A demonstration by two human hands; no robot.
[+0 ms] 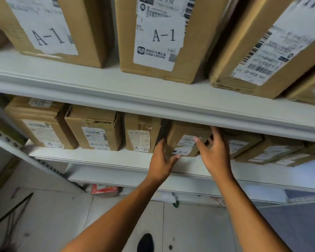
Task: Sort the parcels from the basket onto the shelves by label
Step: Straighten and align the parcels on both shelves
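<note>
On the lower shelf, A-2 boxes flank a brown A-2 parcel, which is steadied between spread left grip and right grip.

Four brown cardboard parcels show on the upper white metal shelf, seven on the lower shelf. Two bare hands reach in.
</note>
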